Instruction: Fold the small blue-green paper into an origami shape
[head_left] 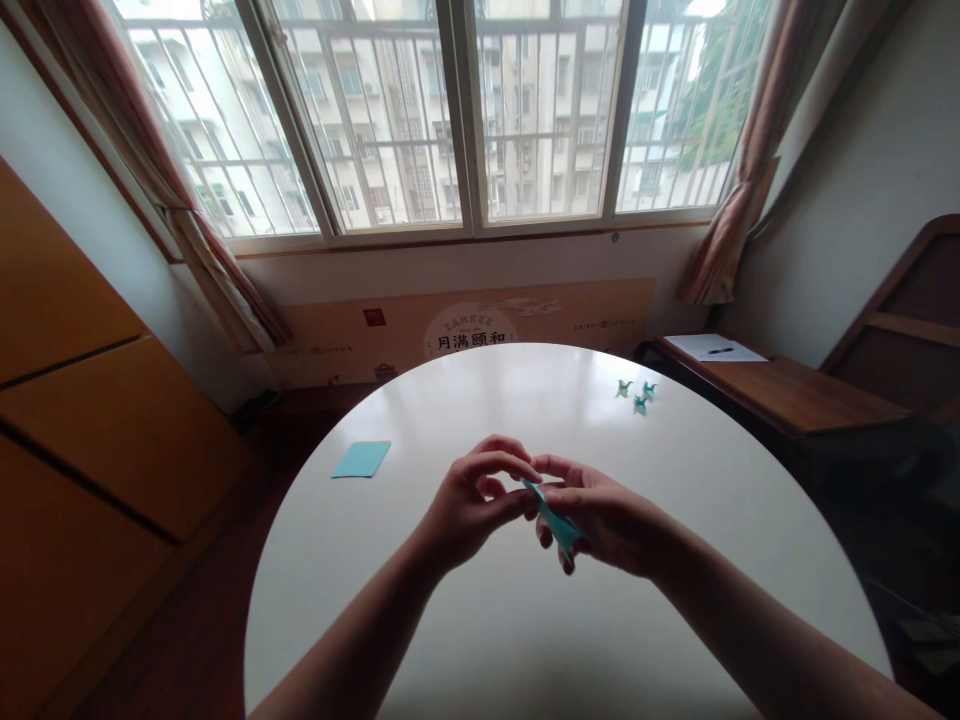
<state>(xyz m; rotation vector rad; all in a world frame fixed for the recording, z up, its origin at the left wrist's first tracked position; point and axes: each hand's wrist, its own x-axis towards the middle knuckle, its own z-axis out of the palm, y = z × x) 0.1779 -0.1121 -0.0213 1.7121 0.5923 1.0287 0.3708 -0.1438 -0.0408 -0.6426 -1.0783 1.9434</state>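
Note:
Between my two hands, above the middle of the white round table (480,640), is a folded piece of teal paper (561,528), long and narrow and held at a slant. My left hand (487,495) pinches its upper tip between thumb and forefinger. My right hand (600,510) grips the same paper along its side, with the fingers curled underneath. The paper's far side is hidden by the right fingers. To the left lies a square of light blue paper (362,459), flat on the table.
Three small folded paper birds, including a green bird (624,388) and a blue bird (640,405), stand at the table's far right. Beyond the edge, a wooden side table (817,390) bears a white sheet (712,347) and a pen. A barred window (540,110) fills the back.

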